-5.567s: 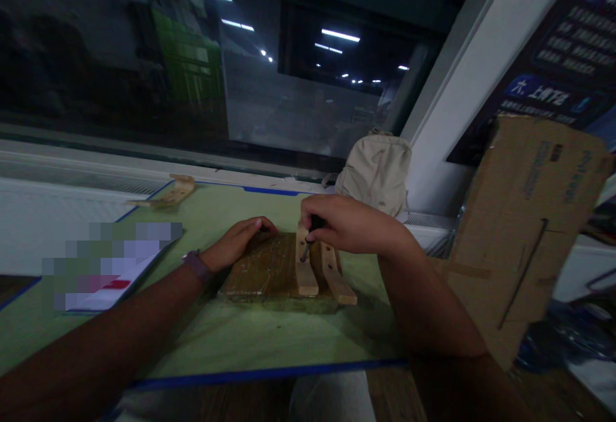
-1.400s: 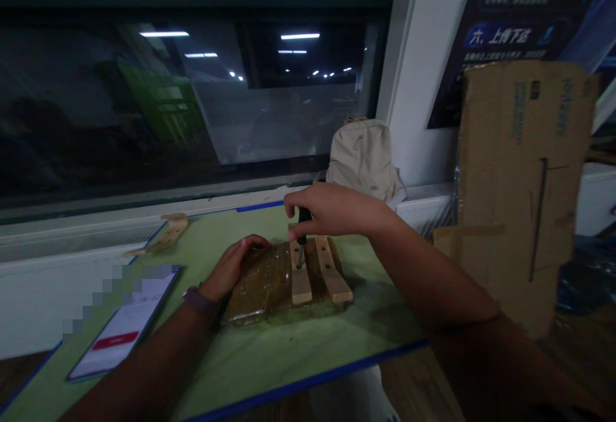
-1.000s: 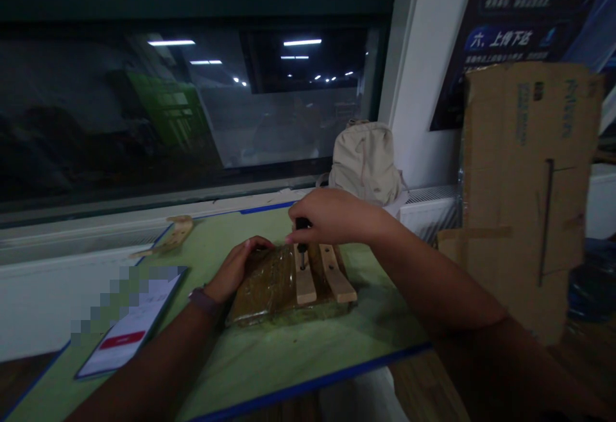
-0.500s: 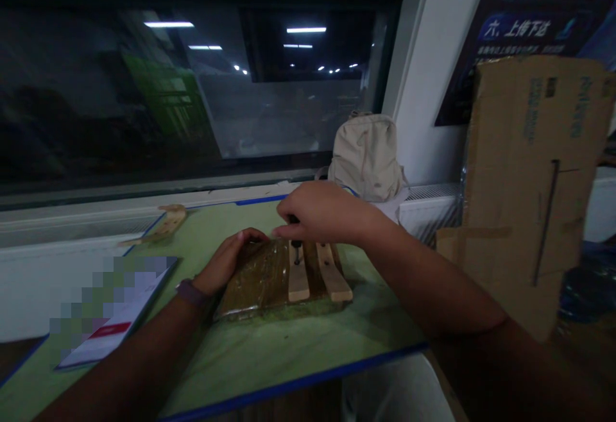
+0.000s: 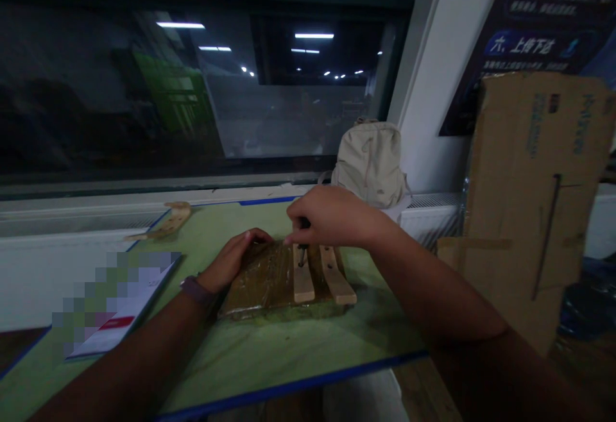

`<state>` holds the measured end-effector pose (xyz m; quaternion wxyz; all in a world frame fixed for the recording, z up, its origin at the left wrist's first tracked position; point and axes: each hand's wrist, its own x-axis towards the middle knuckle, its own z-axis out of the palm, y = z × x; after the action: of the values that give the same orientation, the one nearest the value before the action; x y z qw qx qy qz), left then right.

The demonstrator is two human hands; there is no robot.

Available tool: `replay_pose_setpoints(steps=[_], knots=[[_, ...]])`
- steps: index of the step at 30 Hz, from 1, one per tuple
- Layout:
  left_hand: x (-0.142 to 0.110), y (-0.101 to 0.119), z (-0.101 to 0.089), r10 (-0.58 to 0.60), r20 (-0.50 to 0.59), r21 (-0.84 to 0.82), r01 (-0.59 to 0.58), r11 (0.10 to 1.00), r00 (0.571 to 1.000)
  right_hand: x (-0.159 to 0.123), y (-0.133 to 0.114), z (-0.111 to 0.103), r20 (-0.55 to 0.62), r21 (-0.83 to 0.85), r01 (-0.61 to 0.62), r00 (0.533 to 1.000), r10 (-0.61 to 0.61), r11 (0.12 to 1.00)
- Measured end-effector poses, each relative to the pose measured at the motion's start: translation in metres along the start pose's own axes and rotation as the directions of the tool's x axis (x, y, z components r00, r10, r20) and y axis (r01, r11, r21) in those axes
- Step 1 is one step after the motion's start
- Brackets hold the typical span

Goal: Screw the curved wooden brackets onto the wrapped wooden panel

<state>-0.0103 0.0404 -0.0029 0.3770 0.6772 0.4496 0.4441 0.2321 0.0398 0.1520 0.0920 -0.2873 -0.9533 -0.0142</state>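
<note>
One black-handled screwdriver (image 5: 303, 247) is clamped in the fingers of the right hand (image 5: 332, 217), shaft slanting down below them to a hole in a wooden bracket (image 5: 304, 286). Second bracket (image 5: 339, 282) lies right of those fingers. Tape-wrapped block (image 5: 260, 281) under both. Left hand (image 5: 233, 256): fingers curl at the block's far-left edge; cannot tell whether they grip.

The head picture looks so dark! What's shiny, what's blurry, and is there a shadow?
Head view: dim overall, but bright white streaks glow in the dark window; head view: little glints on the shiny brown block, with a soft shadow on the green tabletop to its right; head view: the small writing on the poster is too blurry to read.
</note>
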Motion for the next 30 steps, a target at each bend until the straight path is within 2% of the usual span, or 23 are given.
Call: replay_pose_setpoints(steps=[2,3,7,10,12,15,17,19,22,24,27,30], knots=[[0.0,0.001,0.0,0.003,-0.005,-0.003,-0.003,1.0,1.0,-0.001,-0.001,0.002,-0.018,-0.073,-0.068,0.998,0.067,0.995],[0.0,0.001,0.001,0.004,-0.004,-0.005,-0.004,1.0,1.0,-0.002,0.0,0.002,-0.002,-0.055,-0.044,0.999,0.044,0.998],[0.001,-0.001,0.0,0.009,0.003,-0.028,-0.009,1.0,1.0,-0.008,0.009,0.001,0.061,0.189,0.191,0.977,-0.205,0.963],[0.002,-0.004,-0.001,0.006,0.013,-0.03,-0.006,1.0,1.0,-0.007,0.012,-0.001,0.071,0.27,0.29,0.945,-0.319,0.918],[0.002,-0.006,-0.002,0.0,0.005,-0.01,0.0,1.0,1.0,-0.004,0.009,-0.002,0.077,0.236,0.261,0.955,-0.285,0.936],[0.003,-0.01,-0.004,-0.021,0.016,-0.024,0.022,0.999,1.0,-0.003,0.006,-0.003,0.086,0.088,0.076,0.993,-0.083,0.993],[0.004,-0.012,-0.006,-0.02,0.02,-0.015,0.02,1.0,1.0,-0.006,0.006,-0.004,0.113,0.051,-0.002,0.994,-0.004,0.999],[0.004,-0.014,-0.007,-0.013,0.015,0.0,0.013,1.0,1.0,-0.01,0.008,-0.007,0.142,0.099,0.025,0.989,-0.039,0.995],[0.004,-0.018,-0.008,-0.022,0.021,-0.002,0.023,1.0,1.0,-0.013,0.011,-0.01,0.152,0.191,0.17,0.968,-0.2,0.967],[0.004,-0.023,-0.008,-0.027,0.022,-0.029,0.027,0.999,0.999,-0.012,0.01,-0.01,0.147,0.202,0.226,0.955,-0.258,0.953],[0.004,-0.029,-0.008,-0.019,0.014,-0.064,0.02,0.998,1.0,-0.009,0.005,-0.01,0.118,0.126,0.207,0.968,-0.222,0.97],[0.004,-0.028,-0.007,-0.038,0.009,-0.075,0.039,0.996,0.999,-0.008,0.0,-0.007,0.099,-0.057,0.049,0.994,-0.043,0.997]])
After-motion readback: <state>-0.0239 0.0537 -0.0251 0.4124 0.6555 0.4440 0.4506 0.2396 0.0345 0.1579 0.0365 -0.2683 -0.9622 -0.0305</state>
